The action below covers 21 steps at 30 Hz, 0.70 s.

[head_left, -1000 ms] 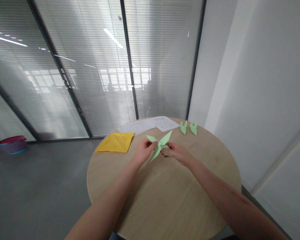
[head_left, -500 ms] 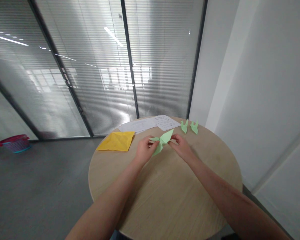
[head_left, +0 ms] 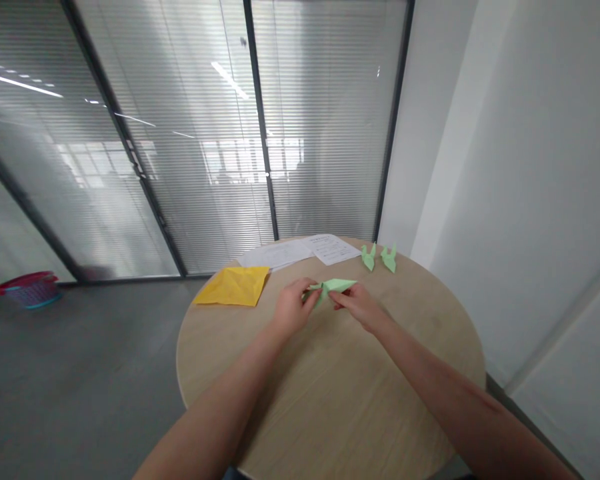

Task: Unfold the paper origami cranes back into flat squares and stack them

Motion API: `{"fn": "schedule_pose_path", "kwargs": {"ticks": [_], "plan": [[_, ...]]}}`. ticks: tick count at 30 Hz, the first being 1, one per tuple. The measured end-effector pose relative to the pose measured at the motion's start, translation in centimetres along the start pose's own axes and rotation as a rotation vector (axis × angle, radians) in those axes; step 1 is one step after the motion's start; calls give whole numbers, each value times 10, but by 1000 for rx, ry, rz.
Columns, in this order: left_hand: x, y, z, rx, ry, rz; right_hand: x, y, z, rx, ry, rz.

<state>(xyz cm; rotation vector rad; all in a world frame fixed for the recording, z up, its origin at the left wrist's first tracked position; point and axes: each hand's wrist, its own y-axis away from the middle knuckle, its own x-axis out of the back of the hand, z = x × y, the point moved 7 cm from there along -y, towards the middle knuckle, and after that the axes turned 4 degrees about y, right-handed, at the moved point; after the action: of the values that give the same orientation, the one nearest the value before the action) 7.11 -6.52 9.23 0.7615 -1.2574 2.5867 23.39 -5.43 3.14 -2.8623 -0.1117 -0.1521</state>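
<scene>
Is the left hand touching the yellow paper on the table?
No, the left hand pinches the green folded paper together with the right hand, while the yellow paper lies apart, further left.

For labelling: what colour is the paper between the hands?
The folded paper is light green; head view.

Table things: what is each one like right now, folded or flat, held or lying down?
Green paper, folded to a point, pinched between the left grip and right grip.
Yellow paper, creased, lying open on the table.
Small green figures, folded, standing upright, side by side.
White sheets, flat, overlapping.
Basket, upright on the floor.
</scene>
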Motion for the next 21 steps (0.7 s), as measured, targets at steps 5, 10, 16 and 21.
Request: {"fn": "schedule_pose_path", "kwargs": {"ticks": [5, 10, 16, 21], "plan": [[1, -2, -15, 175, 215, 39, 5, 0, 0, 15, 20, -29], [4, -5, -30, 272, 399, 100, 6, 4, -9, 58, 70, -79], [-4, -1, -44, 511, 793, 92, 3, 7, -15, 103, 58, -133], [-8, 3, -42, 585, 818, 120, 2, 6, -15, 126, 63, -120]]}}
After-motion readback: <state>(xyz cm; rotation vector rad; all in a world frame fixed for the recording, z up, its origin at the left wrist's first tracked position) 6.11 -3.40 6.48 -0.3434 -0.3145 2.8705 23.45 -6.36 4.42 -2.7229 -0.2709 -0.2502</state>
